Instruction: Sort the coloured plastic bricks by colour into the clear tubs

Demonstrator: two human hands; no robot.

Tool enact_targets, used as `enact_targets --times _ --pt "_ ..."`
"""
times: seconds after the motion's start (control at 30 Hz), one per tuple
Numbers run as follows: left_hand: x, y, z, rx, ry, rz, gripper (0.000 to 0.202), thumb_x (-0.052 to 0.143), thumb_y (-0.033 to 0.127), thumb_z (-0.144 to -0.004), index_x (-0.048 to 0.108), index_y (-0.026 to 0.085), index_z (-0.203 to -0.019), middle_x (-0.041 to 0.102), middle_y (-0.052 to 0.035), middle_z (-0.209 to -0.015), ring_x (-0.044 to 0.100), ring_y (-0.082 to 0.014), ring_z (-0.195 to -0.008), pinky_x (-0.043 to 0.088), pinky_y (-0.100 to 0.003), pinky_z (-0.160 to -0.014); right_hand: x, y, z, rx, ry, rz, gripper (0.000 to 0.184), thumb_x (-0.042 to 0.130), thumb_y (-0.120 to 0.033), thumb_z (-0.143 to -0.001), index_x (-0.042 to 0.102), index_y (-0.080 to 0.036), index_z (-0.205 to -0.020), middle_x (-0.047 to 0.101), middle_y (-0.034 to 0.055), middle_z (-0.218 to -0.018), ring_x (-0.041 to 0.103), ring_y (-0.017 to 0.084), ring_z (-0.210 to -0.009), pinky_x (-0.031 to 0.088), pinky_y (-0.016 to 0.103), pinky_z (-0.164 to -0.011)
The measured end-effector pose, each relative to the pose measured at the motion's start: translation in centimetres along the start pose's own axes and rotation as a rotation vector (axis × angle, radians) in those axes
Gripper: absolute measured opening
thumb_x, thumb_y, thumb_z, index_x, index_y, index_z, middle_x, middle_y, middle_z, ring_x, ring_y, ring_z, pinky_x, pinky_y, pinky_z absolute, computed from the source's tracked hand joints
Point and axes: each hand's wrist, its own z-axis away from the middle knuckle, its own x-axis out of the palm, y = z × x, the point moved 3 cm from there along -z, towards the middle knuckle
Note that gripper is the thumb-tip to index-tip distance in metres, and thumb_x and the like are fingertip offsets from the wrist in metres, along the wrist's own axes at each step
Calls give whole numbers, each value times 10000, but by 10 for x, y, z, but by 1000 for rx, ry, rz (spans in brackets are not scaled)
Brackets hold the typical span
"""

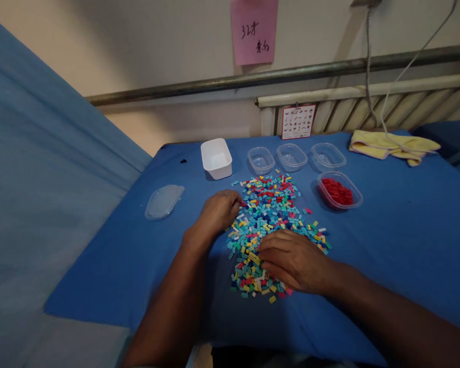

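A heap of small coloured bricks (270,214), teal, yellow, red, blue and white, lies on the blue-covered table (387,240). My left hand (218,210) rests at the heap's left edge, fingers curled down onto the pieces. My right hand (291,258) lies over the heap's near part, fingers bent and pressed on the bricks. What either hand holds is hidden. A clear tub with red bricks (339,190) sits right of the heap.
Behind the heap stand a white tub (216,158) and three clear tubs (292,157). A clear lid (164,201) lies at the left. A yellow cloth (393,145) lies at the back right, a card (298,121) leans on the radiator, and blue fabric hangs at left.
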Motion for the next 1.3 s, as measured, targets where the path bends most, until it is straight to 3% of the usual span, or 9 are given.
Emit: enact_targets --times 0.1,0.23,0.5,0.73,0.87,0.97,1.07,1.2,1.3 --pt "-1 2 0 46 64 58 227 529 223 -1039 743 205 -1114 759 -91 -1126 699 -258 -1040 544 -385 -927 1 0 0 0 -6 1 207 606 -308 -1122 760 -216 -1226 808 101 -1250 736 266 -1213 600 472 -1057" --pt "4 8 -1 119 8 19 252 536 173 -1009 772 196 -1093 745 -101 -1071 692 -260 -1022 548 -383 -933 0 0 0 10 -1 -11 211 599 -308 -1125 756 -218 -1234 808 88 -1254 733 260 -1218 594 474 -1070" --pt "2 19 -5 47 -125 -21 259 524 189 -1031 783 186 -1033 760 -114 -1068 701 -260 -938 537 -371 -851 -1 0 -1 5 9 -22 201 599 -276 -1119 755 -206 -1223 812 92 -1234 736 254 -1208 599 463 -1053" --pt "1 26 -5 43 -149 -45 225 555 199 -1030 777 182 -996 750 -123 -1043 686 -268 -910 518 -372 -817 -1 -1 -2 -1 15 -19 203 589 -266 -1123 747 -198 -1232 811 95 -1226 741 255 -1205 596 462 -1059" --pt "3 21 -5 36 -94 -3 237 529 227 -1040 751 182 -974 732 -118 -995 660 -256 -863 496 -374 -797 -1 0 -1 8 5 -18 199 594 -257 -1118 740 -201 -1242 810 89 -1227 740 249 -1203 596 456 -1053" --pt "4 14 -6 20 -2 222 209 549 258 -1020 738 182 -969 734 -88 -969 643 -224 -860 478 -349 -792 0 0 -1 -2 15 -16 190 601 -254 -1118 736 -197 -1238 810 95 -1223 739 254 -1196 590 462 -1052" --pt "8 5 -8 -125 85 654 200 629 344 -971 727 171 -1000 693 -42 -866 591 -170 -744 440 -301 -683 0 0 -1 -14 27 -19 172 611 -253 -1117 736 -188 -1215 808 100 -1218 734 261 -1193 585 459 -1040" --pt "15 9 -7 -301 40 1162 382 785 509 -891 672 166 -1016 592 17 -727 474 -105 -582 364 -245 -557 -1 0 -3 7 13 -32 173 592 -273 -1129 736 -202 -1194 807 88 -1212 730 258 -1173 574 459 -1038" --pt "15 22 -6 -340 -11 1254 465 845 553 -843 657 165 -1017 586 26 -700 468 -91 -559 370 -224 -540 -1 1 -4 28 13 -53 172 588 -289 -1133 734 -209 -1177 809 78 -1180 733 248 -1141 571 446 -1021"
